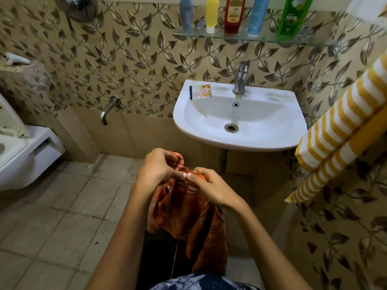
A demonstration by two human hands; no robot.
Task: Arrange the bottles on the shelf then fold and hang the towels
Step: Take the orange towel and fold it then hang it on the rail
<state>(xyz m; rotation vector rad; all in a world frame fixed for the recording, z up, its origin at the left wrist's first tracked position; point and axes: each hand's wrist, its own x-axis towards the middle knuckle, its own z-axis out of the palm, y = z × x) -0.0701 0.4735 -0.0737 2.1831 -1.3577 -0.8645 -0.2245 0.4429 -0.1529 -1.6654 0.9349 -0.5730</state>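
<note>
Bathroom seen from above. Left hand and right hand, fingers curled, both pinch the top edge of an orange towel, which hangs bunched below them in front of the washbasin. Five bottles stand upright in a row on the glass shelf above the tap. A yellow-and-white striped towel hangs folded at the right wall

Five bottles in a row on the shelf, above the sink; tap at the sink's back rim; packet on its left rim; toilet far left; hung towel right of the sink; cloth in front, below the sink.
</note>
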